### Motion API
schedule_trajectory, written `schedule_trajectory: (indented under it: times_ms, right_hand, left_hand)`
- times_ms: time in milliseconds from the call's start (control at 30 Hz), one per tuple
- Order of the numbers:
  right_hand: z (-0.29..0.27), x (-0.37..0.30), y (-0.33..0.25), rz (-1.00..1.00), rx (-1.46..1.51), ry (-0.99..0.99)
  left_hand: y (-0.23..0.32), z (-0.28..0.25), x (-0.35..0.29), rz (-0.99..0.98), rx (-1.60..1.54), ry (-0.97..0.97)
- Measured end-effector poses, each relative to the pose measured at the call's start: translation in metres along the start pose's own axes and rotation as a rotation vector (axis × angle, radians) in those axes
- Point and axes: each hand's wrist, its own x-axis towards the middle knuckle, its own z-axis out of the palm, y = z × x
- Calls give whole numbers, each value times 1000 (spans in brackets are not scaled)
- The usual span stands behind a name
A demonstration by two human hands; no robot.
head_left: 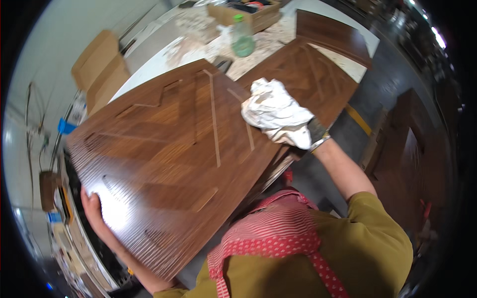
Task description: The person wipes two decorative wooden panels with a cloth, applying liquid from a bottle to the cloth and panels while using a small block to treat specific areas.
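Brown panel (pixel 171 164), long axis toward upper right; left hand (pixel 91 203) round its edge; right hand (pixel 316 130) behind cloth (pixel 275 111), grip hidden

Panel (pixel 174 159), one, large and flat, dark brown wood-grain face uppermost, marked with angular grooves (some dark, some catching pale light), a strong white glare and fine ripple-like reflections toward its lower left; set slantwise, one corner pointing toward the bottom of the view. Cloth (pixel 276 111), one, white with faint brownish smudges, crumpled and bunched, overlapping the panel's right-hand edge in view, its contact with the face not clearly discernible.
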Motion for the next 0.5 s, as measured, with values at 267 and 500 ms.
schedule_trajectory:
  times_ms: [267,500]
  right_hand:
    - [-162,-44,16,216,744,432]
    - [-327,-164,159,153,376,577]
  left_hand:
    - [70,254,-7,17,-218,-160]
    - [-24,440,1,-331,-268,-722]
